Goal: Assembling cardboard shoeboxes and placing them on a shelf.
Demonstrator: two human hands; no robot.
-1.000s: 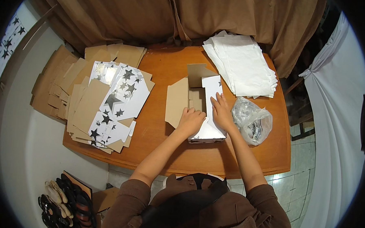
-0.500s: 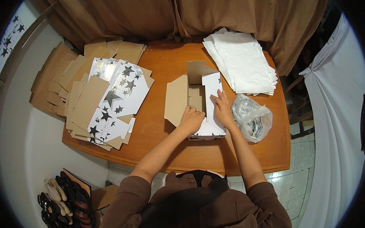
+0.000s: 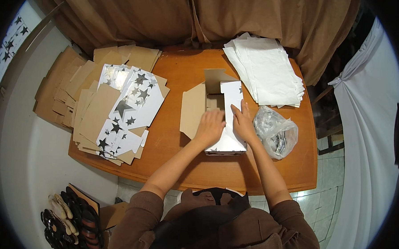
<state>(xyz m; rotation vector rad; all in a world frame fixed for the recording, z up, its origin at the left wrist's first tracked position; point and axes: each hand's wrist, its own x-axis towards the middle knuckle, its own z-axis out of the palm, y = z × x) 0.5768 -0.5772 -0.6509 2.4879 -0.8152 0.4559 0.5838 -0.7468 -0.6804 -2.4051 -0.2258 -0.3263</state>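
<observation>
A small cardboard box with a silver, star-printed outside stands open in the middle of the wooden table, its brown flaps spread to the left and back. My left hand lies flat on the box's near part, fingers together. My right hand presses on the silver flap along the box's right side. Neither hand grips anything. A clear plastic bag with small shiny pieces lies just right of my right hand.
A spread pile of flat box blanks, brown and silver with black stars, covers the table's left part. A stack of white paper sheets lies at the back right. Brown curtains hang behind. Shoes sit on the floor at lower left.
Both hands have shifted slightly toward the far side of the box, and the silver flap now lies lower over it.
</observation>
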